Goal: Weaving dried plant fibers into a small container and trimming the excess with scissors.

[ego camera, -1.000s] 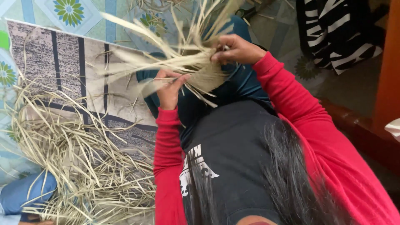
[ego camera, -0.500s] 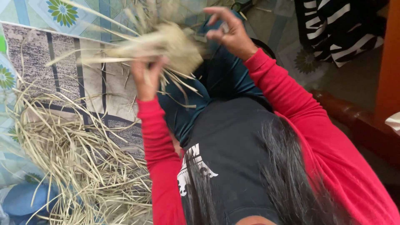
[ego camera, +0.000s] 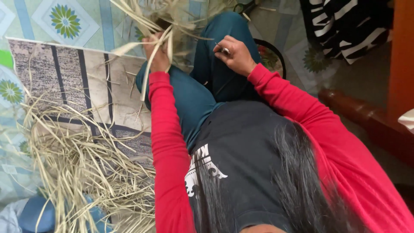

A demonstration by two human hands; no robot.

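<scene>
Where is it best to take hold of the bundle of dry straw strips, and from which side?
Probably at the gathered middle of the bundle of dry straw strips, where the left hand already clasps it, coming from below: the loose ends fan out above.

Floor is showing pale tiles with blue stripes and green-and-yellow flower prints, and a grey mat with dark lines is lying flat on it around 10 o'clock. A big messy pile of dried straw strips is sprawling over the mat's near end at about 8 o'clock, with a blue rounded thing peeking out under it. Up at 1 o'clock a black-and-white striped cloth is sitting on the tiles.
</scene>
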